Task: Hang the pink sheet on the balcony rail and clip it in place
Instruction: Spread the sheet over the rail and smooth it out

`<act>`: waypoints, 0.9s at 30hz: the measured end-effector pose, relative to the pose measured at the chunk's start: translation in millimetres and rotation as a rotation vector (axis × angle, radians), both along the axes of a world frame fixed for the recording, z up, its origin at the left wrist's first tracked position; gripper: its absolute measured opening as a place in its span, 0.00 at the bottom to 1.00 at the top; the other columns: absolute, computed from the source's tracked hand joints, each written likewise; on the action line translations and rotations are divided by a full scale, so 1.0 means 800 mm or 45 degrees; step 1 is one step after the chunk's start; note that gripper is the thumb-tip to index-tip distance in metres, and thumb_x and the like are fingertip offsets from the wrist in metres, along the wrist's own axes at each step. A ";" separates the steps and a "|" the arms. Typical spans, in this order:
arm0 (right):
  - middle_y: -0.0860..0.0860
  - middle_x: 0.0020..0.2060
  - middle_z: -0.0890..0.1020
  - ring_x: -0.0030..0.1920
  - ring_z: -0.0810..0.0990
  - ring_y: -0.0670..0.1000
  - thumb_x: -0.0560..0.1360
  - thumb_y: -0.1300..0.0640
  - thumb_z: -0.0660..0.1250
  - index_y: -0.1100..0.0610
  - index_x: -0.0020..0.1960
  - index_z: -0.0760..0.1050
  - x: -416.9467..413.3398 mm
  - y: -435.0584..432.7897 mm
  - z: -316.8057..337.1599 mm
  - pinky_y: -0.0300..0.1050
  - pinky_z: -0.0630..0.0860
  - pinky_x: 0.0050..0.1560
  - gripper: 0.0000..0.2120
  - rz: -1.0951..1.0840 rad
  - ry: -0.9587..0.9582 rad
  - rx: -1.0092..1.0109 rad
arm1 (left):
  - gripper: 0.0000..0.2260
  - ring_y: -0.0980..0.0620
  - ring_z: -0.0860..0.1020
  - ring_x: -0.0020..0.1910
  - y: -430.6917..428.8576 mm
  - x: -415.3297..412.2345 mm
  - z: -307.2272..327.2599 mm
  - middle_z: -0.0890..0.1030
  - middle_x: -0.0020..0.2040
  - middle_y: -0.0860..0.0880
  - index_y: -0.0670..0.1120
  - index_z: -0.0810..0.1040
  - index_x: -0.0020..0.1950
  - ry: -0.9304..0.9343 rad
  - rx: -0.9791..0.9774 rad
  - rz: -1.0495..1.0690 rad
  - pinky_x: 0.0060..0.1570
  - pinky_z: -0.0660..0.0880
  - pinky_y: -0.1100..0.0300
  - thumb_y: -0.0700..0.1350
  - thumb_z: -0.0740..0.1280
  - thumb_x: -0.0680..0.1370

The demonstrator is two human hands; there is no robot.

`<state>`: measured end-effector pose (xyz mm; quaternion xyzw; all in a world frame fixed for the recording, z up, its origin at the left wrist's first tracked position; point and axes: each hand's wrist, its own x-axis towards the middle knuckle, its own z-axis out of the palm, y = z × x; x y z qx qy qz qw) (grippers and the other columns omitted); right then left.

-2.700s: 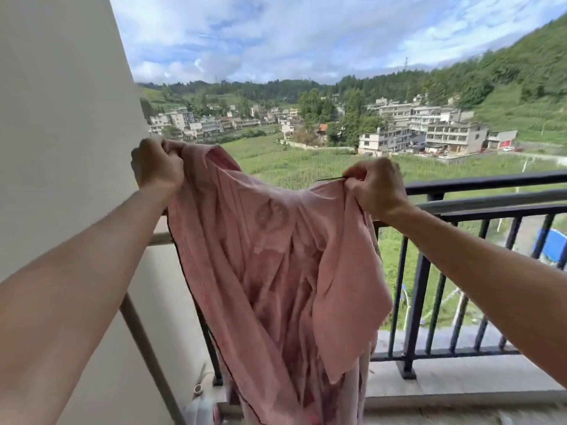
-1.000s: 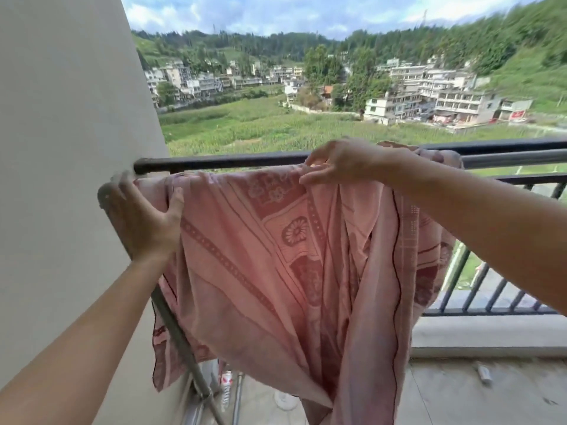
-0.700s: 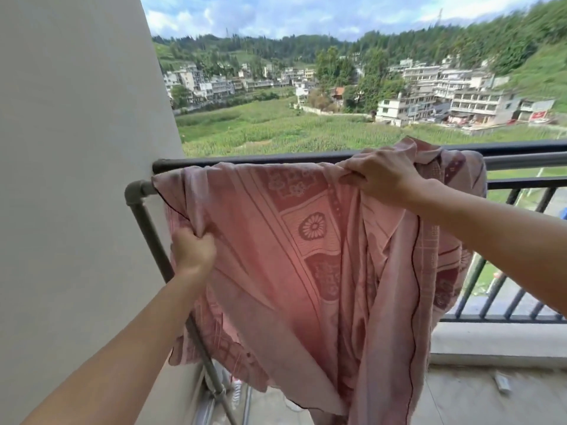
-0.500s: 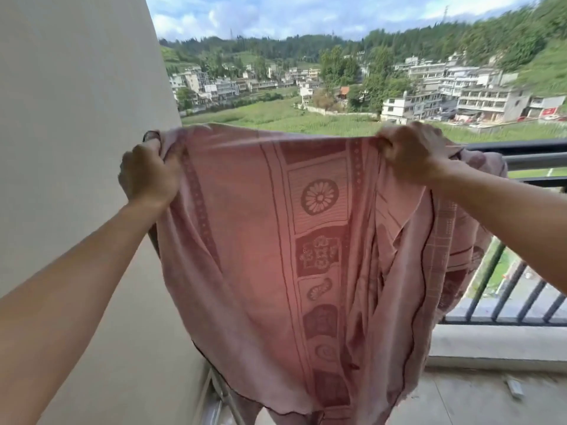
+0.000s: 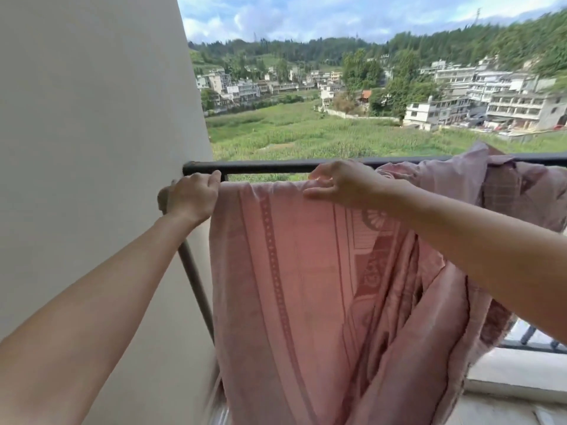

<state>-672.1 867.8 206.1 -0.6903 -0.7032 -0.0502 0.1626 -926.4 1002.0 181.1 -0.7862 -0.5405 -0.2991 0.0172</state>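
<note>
**PINK SHEET: NOW LYING OVER THE BAR**

**Change from the earlier frame.** Half a second ago both fists were holding the pink sheet [image 5: 291,271] stretched in the air, and it was covering the rail behind it. The sheet is now hanging from the grey pipe [image 5: 196,286] on the near side of the black balcony rail [image 5: 270,166], and the black rail is showing again just beyond the top fold. The right hand [image 5: 340,185] is no longer clenching the cloth. Its fingers are lying nearly straight and relaxed on the top fold, near the middle of the sheet. The left hand [image 5: 191,199] is curling its fingers over the sheet's top left corner, at the bend of the pipe next to the wall [image 5: 92,118].

**Position of the sheet.** The left part is hanging flat with the patterned band upright. The right part is hanging in deep folds, and its far right end is lying bunched over the black rail.

**Hidden or unclear.**
- The sheet is covering the horizontal run of the grey pipe; only the slanting leg is showing.
- The bottom edge of the picture is cutting off the hem.
- The right forearm is crossing the bunched end, and the right edge of the picture is cutting that end off.
- The area low down beside the wall is blurring too much to read.
</note>
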 end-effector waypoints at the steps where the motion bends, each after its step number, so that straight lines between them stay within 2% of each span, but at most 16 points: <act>1: 0.45 0.42 0.80 0.41 0.79 0.49 0.75 0.35 0.62 0.48 0.49 0.77 -0.008 0.007 -0.007 0.45 0.75 0.38 0.17 -0.014 -0.099 0.041 | 0.20 0.37 0.75 0.57 -0.005 -0.006 -0.016 0.79 0.54 0.39 0.41 0.79 0.52 -0.089 0.157 -0.040 0.59 0.65 0.46 0.52 0.53 0.83; 3: 0.46 0.36 0.78 0.37 0.77 0.50 0.75 0.33 0.60 0.47 0.46 0.74 -0.010 0.014 -0.020 0.45 0.71 0.36 0.18 -0.056 -0.268 0.184 | 0.16 0.40 0.73 0.58 -0.019 -0.016 -0.057 0.76 0.56 0.41 0.42 0.77 0.57 -0.348 0.363 -0.048 0.60 0.69 0.46 0.52 0.59 0.80; 4: 0.47 0.36 0.79 0.36 0.77 0.50 0.76 0.33 0.58 0.47 0.47 0.74 -0.008 0.017 -0.026 0.45 0.70 0.36 0.18 -0.051 -0.319 0.250 | 0.18 0.43 0.72 0.61 -0.030 -0.017 -0.080 0.74 0.59 0.42 0.41 0.75 0.62 -0.536 0.321 -0.030 0.61 0.71 0.47 0.52 0.63 0.79; 6: 0.47 0.40 0.82 0.34 0.75 0.50 0.77 0.33 0.54 0.48 0.51 0.74 -0.002 0.018 -0.037 0.45 0.69 0.34 0.21 -0.005 -0.388 0.363 | 0.27 0.47 0.73 0.62 -0.053 -0.008 -0.115 0.74 0.62 0.46 0.42 0.69 0.70 -0.930 -0.137 -0.029 0.61 0.72 0.51 0.54 0.69 0.76; 7: 0.46 0.43 0.83 0.34 0.75 0.50 0.78 0.33 0.52 0.48 0.52 0.74 0.002 0.016 -0.041 0.44 0.68 0.33 0.22 0.015 -0.405 0.407 | 0.29 0.47 0.77 0.60 -0.062 0.001 -0.127 0.77 0.59 0.47 0.41 0.68 0.71 -1.099 -0.451 -0.051 0.59 0.74 0.51 0.54 0.71 0.75; 8: 0.46 0.47 0.84 0.35 0.77 0.51 0.78 0.34 0.50 0.48 0.54 0.75 0.005 0.015 -0.043 0.44 0.67 0.33 0.23 0.032 -0.412 0.448 | 0.27 0.46 0.80 0.54 -0.065 0.008 -0.138 0.81 0.54 0.47 0.40 0.73 0.68 -1.203 -0.712 -0.103 0.55 0.77 0.51 0.53 0.72 0.75; 9: 0.45 0.50 0.84 0.37 0.80 0.52 0.79 0.34 0.50 0.46 0.57 0.76 0.008 0.014 -0.046 0.44 0.67 0.33 0.23 0.042 -0.411 0.493 | 0.20 0.44 0.83 0.48 -0.064 0.011 -0.144 0.84 0.48 0.45 0.39 0.79 0.60 -1.212 -0.807 -0.141 0.51 0.80 0.50 0.51 0.73 0.74; 10: 0.45 0.52 0.84 0.40 0.82 0.54 0.79 0.35 0.50 0.45 0.59 0.77 0.010 0.013 -0.049 0.44 0.68 0.33 0.22 0.045 -0.397 0.536 | 0.16 0.42 0.83 0.43 -0.061 0.010 -0.148 0.84 0.42 0.44 0.37 0.82 0.50 -1.164 -0.773 -0.138 0.45 0.82 0.49 0.50 0.73 0.75; 11: 0.46 0.52 0.85 0.42 0.83 0.55 0.80 0.37 0.52 0.46 0.59 0.78 0.010 0.010 -0.050 0.45 0.69 0.33 0.21 0.030 -0.365 0.572 | 0.17 0.43 0.82 0.37 -0.058 0.006 -0.145 0.83 0.37 0.45 0.36 0.81 0.44 -1.104 -0.688 -0.123 0.39 0.80 0.51 0.51 0.71 0.75; 13: 0.50 0.45 0.85 0.41 0.82 0.57 0.80 0.40 0.56 0.50 0.52 0.81 0.007 0.010 -0.050 0.46 0.71 0.35 0.19 -0.034 -0.256 0.606 | 0.20 0.47 0.73 0.33 -0.047 -0.007 -0.131 0.76 0.33 0.47 0.35 0.76 0.40 -1.035 -0.511 -0.093 0.33 0.71 0.55 0.53 0.67 0.76; 15: 0.52 0.36 0.83 0.36 0.79 0.57 0.81 0.43 0.57 0.54 0.45 0.79 0.004 0.013 -0.045 0.48 0.73 0.36 0.19 -0.094 -0.119 0.595 | 0.18 0.48 0.74 0.35 -0.042 -0.017 -0.107 0.76 0.35 0.47 0.38 0.77 0.43 -1.078 -0.476 -0.137 0.37 0.72 0.54 0.54 0.62 0.78; 17: 0.53 0.32 0.80 0.31 0.77 0.55 0.82 0.46 0.58 0.57 0.42 0.78 0.007 0.019 -0.037 0.46 0.73 0.34 0.19 -0.134 -0.007 0.590 | 0.19 0.47 0.79 0.40 -0.040 -0.018 -0.082 0.81 0.40 0.46 0.41 0.80 0.48 -1.183 -0.682 -0.204 0.45 0.77 0.50 0.55 0.58 0.78; 19: 0.54 0.30 0.79 0.29 0.75 0.54 0.82 0.51 0.58 0.59 0.40 0.77 0.018 0.028 -0.022 0.41 0.69 0.30 0.17 -0.183 0.136 0.581 | 0.17 0.48 0.79 0.38 -0.046 -0.013 -0.068 0.82 0.39 0.46 0.43 0.79 0.52 -1.186 -0.991 -0.256 0.39 0.77 0.54 0.53 0.56 0.81; 21: 0.53 0.28 0.76 0.28 0.72 0.52 0.82 0.53 0.59 0.58 0.36 0.74 0.034 0.035 -0.001 0.39 0.66 0.28 0.18 -0.268 0.330 0.583 | 0.14 0.49 0.74 0.29 -0.055 -0.015 -0.064 0.81 0.37 0.43 0.43 0.71 0.53 -1.148 -1.336 -0.302 0.28 0.72 0.59 0.54 0.58 0.82; 24: 0.51 0.25 0.72 0.26 0.67 0.50 0.81 0.51 0.60 0.56 0.31 0.70 0.054 0.041 0.019 0.40 0.63 0.28 0.21 -0.339 0.560 0.595 | 0.23 0.51 0.72 0.27 -0.065 -0.017 -0.074 0.83 0.52 0.35 0.43 0.67 0.60 -1.063 -1.630 -0.416 0.23 0.71 0.63 0.62 0.61 0.78; 27: 0.52 0.24 0.71 0.25 0.67 0.51 0.81 0.50 0.61 0.58 0.31 0.72 0.061 0.046 0.012 0.39 0.64 0.27 0.21 -0.330 0.638 0.544 | 0.35 0.49 0.79 0.42 -0.065 0.003 -0.096 0.80 0.60 0.39 0.46 0.64 0.72 -0.918 -1.581 -0.414 0.36 0.77 0.57 0.67 0.64 0.73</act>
